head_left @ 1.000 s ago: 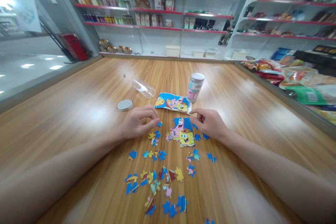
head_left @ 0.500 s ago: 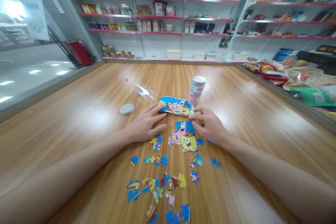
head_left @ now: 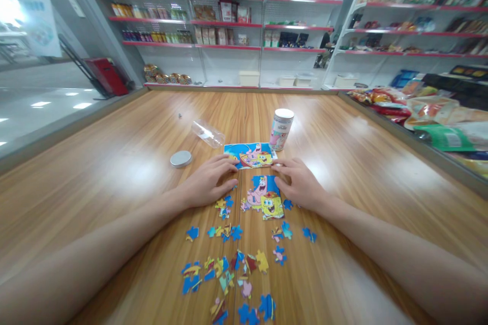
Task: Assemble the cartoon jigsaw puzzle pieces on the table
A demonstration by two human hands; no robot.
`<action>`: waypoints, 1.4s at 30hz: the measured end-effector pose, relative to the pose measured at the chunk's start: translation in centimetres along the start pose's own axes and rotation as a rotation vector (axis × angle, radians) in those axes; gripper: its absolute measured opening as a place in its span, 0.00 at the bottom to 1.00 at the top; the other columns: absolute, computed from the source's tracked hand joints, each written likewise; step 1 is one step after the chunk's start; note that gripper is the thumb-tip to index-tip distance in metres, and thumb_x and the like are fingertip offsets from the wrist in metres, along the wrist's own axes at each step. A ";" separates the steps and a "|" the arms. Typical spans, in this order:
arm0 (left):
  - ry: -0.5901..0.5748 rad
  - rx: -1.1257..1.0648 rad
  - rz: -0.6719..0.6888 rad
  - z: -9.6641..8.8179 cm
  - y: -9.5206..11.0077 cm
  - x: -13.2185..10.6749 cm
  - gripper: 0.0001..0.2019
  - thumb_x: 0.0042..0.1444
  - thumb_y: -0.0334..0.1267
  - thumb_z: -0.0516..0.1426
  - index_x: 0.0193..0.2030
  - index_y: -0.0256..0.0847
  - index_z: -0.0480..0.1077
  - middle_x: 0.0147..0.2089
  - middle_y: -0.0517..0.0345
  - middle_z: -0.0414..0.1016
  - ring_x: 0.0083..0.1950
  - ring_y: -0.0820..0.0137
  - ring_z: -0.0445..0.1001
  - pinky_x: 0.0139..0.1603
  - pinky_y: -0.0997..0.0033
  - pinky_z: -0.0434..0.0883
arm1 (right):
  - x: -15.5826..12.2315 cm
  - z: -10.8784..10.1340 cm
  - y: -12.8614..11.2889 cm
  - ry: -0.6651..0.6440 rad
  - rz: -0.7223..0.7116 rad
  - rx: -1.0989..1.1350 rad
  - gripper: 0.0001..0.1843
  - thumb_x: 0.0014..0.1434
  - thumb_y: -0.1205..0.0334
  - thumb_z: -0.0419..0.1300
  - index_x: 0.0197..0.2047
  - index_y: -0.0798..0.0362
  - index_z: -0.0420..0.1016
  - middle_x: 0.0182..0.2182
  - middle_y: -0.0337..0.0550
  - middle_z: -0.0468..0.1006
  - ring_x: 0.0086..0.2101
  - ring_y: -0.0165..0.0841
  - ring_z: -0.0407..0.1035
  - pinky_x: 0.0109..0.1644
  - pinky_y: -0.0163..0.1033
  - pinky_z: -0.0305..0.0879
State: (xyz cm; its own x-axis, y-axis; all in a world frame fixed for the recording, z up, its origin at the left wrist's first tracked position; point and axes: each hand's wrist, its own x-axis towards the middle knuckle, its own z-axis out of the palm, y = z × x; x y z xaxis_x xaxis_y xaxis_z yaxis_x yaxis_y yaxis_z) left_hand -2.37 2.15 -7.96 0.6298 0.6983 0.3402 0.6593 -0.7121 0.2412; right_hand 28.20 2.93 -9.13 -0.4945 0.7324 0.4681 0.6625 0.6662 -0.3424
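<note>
A picture card [head_left: 249, 157] with cartoon figures lies on the table between my hands. My left hand [head_left: 209, 180] rests with fingers extended, their tips on the card's lower left corner and the thumb apart. At the lower right corner, my right hand [head_left: 299, 180] touches the card with its fingertips, its thumb held away near the joined puzzle section [head_left: 267, 199]. That section shows a pink and a yellow figure. Loose puzzle pieces [head_left: 225, 266] are scattered nearer to me, with a few blue ones [head_left: 287, 204] beside my right hand.
Behind the card stand a printed can [head_left: 282, 129] with a silver top and, lying on its side, a clear plastic container [head_left: 208, 133]. A silver lid [head_left: 180, 158] is left of my left hand. Packaged goods [head_left: 434, 117] sit beyond the right edge; stocked shelves [head_left: 224, 23] rise behind.
The card, raised and curved before, now lies flatter and straighter. My right fingers have eased off its right end. The whole view has shifted slightly.
</note>
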 end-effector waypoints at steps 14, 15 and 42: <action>0.157 -0.020 -0.030 -0.1 -0.2 -0.3 0.09 0.64 0.38 0.56 0.47 0.40 0.75 0.58 0.48 0.72 0.60 0.60 0.71 0.63 0.55 0.70 | 0.1 -0.5 -0.6 0.031 0.031 0.134 0.12 0.59 0.69 0.59 0.44 0.53 0.82 0.47 0.47 0.80 0.48 0.38 0.72 0.56 0.46 0.67; 0.188 -0.026 -0.034 -0.1 -0.3 -0.3 0.08 0.64 0.37 0.56 0.45 0.40 0.75 0.54 0.48 0.73 0.56 0.61 0.72 0.59 0.58 0.71 | 0.0 -0.6 -0.7 0.046 0.041 0.145 0.11 0.59 0.69 0.59 0.43 0.54 0.81 0.45 0.48 0.79 0.47 0.38 0.72 0.53 0.44 0.68; 0.184 -0.187 0.308 -0.2 -0.2 -0.8 0.16 0.58 0.23 0.55 0.50 0.40 0.73 0.44 0.50 0.73 0.45 0.67 0.73 0.44 0.66 0.73 | -0.5 -1.1 -2.9 0.319 -0.148 0.268 0.05 0.61 0.70 0.64 0.42 0.53 0.78 0.31 0.38 0.79 0.24 0.24 0.67 0.27 0.31 0.64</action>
State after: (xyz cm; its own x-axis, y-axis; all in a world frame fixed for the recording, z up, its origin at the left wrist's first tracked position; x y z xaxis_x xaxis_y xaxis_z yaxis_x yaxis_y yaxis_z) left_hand -3.12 1.72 -8.10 0.6909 0.4378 0.5753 0.3548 -0.8987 0.2578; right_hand 27.17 0.49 -7.47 -0.3472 0.5741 0.7415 0.4074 0.8045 -0.4321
